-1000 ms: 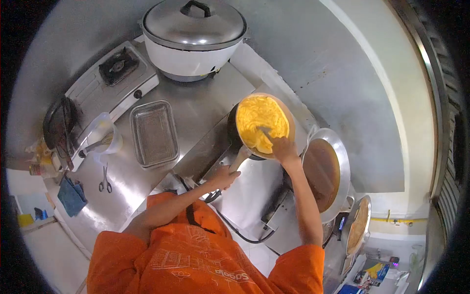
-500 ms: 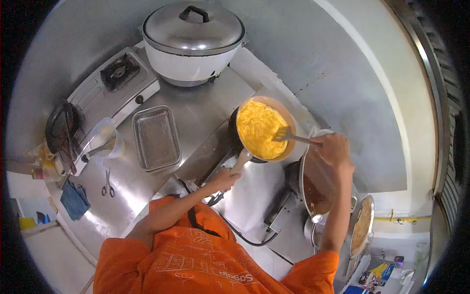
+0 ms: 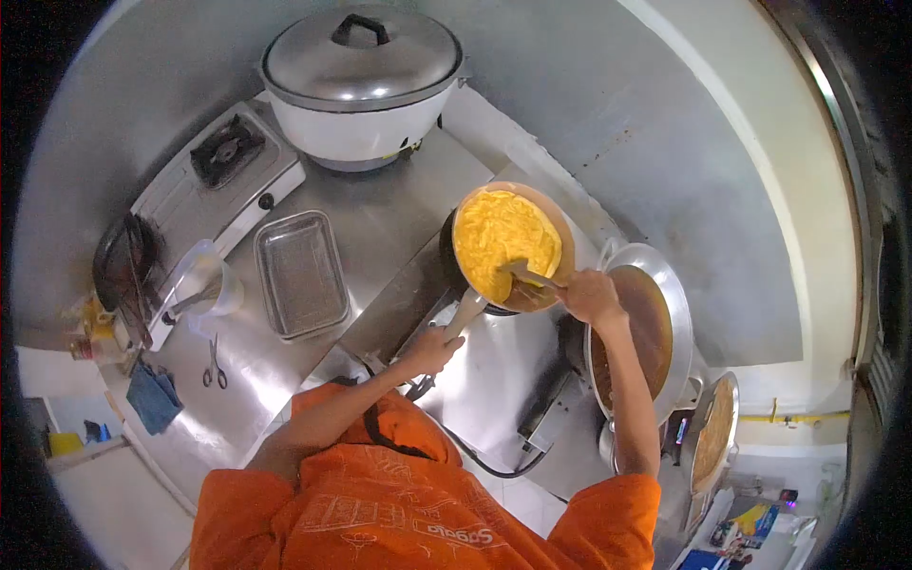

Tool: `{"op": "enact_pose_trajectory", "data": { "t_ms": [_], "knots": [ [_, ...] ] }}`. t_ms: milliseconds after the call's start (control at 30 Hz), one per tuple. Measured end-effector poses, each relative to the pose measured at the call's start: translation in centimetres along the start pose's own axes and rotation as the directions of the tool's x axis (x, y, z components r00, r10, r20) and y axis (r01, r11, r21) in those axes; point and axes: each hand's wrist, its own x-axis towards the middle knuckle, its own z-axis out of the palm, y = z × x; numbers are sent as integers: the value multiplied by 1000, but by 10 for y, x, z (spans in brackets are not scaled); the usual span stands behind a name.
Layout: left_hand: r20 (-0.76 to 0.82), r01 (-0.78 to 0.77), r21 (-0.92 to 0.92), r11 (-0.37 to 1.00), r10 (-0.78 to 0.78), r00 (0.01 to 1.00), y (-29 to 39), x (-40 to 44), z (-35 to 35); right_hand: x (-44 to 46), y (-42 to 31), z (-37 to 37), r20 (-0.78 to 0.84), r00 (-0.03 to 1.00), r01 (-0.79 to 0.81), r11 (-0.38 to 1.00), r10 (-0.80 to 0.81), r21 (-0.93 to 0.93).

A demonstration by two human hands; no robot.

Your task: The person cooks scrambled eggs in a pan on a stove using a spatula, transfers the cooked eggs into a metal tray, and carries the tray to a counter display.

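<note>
the left hand (image 3: 430, 351) has its grip wrapped around the pale handle of a frying pan (image 3: 567, 237), which is ahead of the person, between the rice cooker (image 3: 366, 133) and a wide metal pan (image 3: 678, 313) of brown liquid. the right hand (image 3: 591, 297) has its grip closed on a spatula (image 3: 539, 278), whose blade touches yellow egg (image 3: 496, 233) inside the frying pan. on the steel desk (image 3: 388, 223) to the left lie a rectangular tray (image 3: 302, 274) and scissors (image 3: 215, 366).
</note>
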Motion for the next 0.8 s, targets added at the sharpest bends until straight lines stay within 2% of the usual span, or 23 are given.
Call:
{"op": "enact_pose_trajectory", "data": {
  "t_ms": [67, 167, 267, 367, 500, 567, 633, 700, 733, 767, 800],
  "knots": [
    [25, -10, -1, 1000, 10, 1000, 3, 0, -3, 18, -4, 21, 17, 1000, 21, 997, -20, -71],
    [-50, -70, 58, 996, 73, 996, -9, 6, 3, 36, -29, 22, -1, 999, 41, 988, -42, -146],
    [-36, 28, 32, 999, -26, 999, -2, 3, 1, 60, -39, 33, -101, 995, 7, 995, -17, -102],
    [-37, 29, 16, 999, -28, 999, 3, -3, 2, 61, -25, 28, -154, 983, -107, 992, 96, -63],
    [-88, 52, -29, 998, -54, 995, 8, -6, 4, 35, 14, -13, -125, 988, -97, 994, 90, -46],
    [-85, 40, -19, 999, -42, 996, 0, -1, 5, 2, 23, -51, -165, 986, -32, 997, 20, -67],
    [-80, 33, -20, 999, -35, 996, -8, 4, 7, -38, 15, -107, -130, 989, -63, 997, 67, 37],
    [-73, 31, -33, 999, -33, 997, -9, 5, 7, -61, 18, -132, -9, 993, -112, 988, 114, 106],
    [-80, 33, -25, 999, -34, 996, -7, 4, 7, -67, 22, -136, 53, 989, -145, 980, 139, 138],
    [-86, 34, -17, 999, -35, 996, -5, 3, 7, -69, 26, -132, 131, 983, -143, 987, 132, 79],
    [-91, 34, -9, 999, -35, 995, -2, 1, 7, -68, 30, -120, 130, 990, -76, 993, 64, 93]
  ]
}}
